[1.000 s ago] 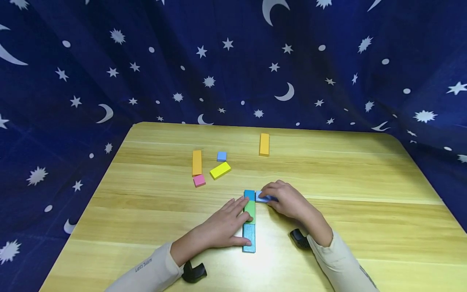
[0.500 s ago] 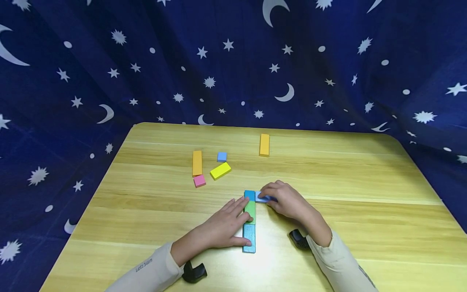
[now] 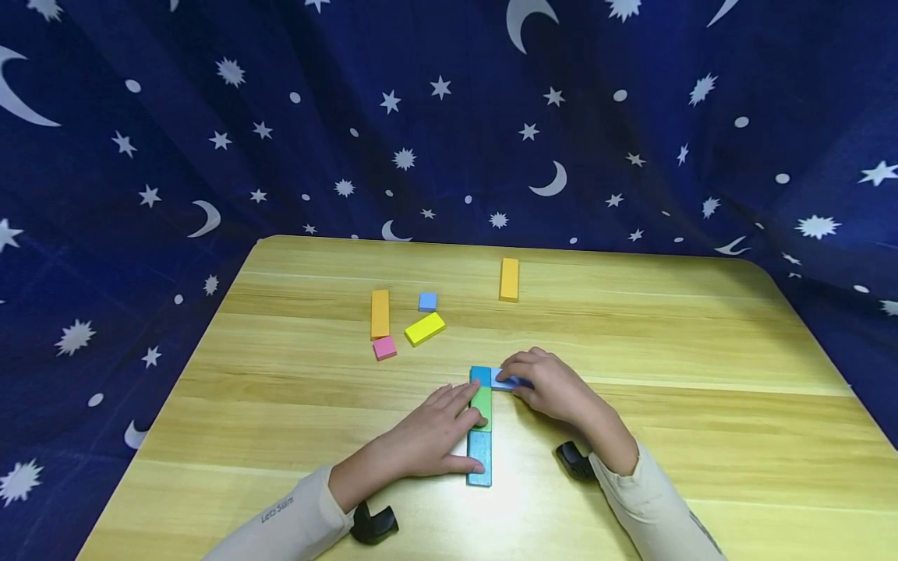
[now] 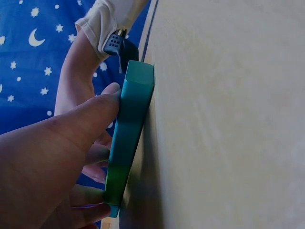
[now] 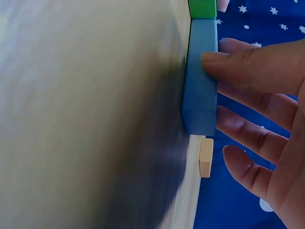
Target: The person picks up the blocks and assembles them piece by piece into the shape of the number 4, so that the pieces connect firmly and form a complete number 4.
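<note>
Three flat blocks form an end-to-end column on the table: a teal block (image 3: pixel 480 447) nearest me, a green block (image 3: pixel 482 400) in the middle and a small blue block (image 3: pixel 480 374) at the far end. My left hand (image 3: pixel 429 438) lies across them with fingers extended, its thumb on the teal block (image 4: pixel 134 102) in the left wrist view. A light blue block (image 3: pixel 503 386) extends rightward from the small blue one, its end against it. My right hand (image 3: pixel 554 387) pinches this light blue block (image 5: pixel 199 93), thumb on one side and fingers opposite.
Farther back lie an orange block (image 3: pixel 380 314), a pink block (image 3: pixel 384 348), a yellow block (image 3: pixel 425 329) and a small blue square block (image 3: pixel 428 302). Another orange block (image 3: pixel 509 280) lies near the far edge. A starry dark blue cloth (image 3: pixel 449 125) hangs behind the wooden table (image 3: pixel 666 335).
The light blue block has slid slightly left under my right hand, closing a thin gap to the small blue block. My left hand has stayed in place.
</note>
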The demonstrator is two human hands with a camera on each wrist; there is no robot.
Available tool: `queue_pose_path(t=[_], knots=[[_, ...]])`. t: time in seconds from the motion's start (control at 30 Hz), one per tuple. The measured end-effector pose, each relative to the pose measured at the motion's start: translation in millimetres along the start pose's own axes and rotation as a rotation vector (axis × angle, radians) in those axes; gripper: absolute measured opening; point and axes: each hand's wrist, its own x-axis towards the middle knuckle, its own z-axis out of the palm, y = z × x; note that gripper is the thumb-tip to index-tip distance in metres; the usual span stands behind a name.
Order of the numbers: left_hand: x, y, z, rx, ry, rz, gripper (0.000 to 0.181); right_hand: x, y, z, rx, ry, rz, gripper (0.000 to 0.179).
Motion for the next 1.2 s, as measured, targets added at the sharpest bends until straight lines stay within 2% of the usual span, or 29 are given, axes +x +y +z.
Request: queue_pose_path(t=[0.27, 0.5, 0.87, 1.2], knots=[[-3.9, -0.3, 0.6, 0.008, 0.012, -0.011, 0.059, 2.4, -2.0, 0.6, -0.001, 0.011, -0.019, 0.018], [-5.7, -0.1, -0.9, 0.003, 0.0, -0.02, 0.06, 3.8, -2.8, 2.8, -0.014, 0.075, -0.069, 0.021], [-6.3, -0.6, -2.0, 0.02, -0.004, -0.021, 0.06, 5.3, -5.7, 0.8, 0.009, -0.023, 0.044, 0.015], [-2.9, 0.5, -1.3, 0.024, -0.03, -0.018, 0.061, 1.7, -3.0, -1.6, 0.011, 0.028, 0.138, 0.023]])
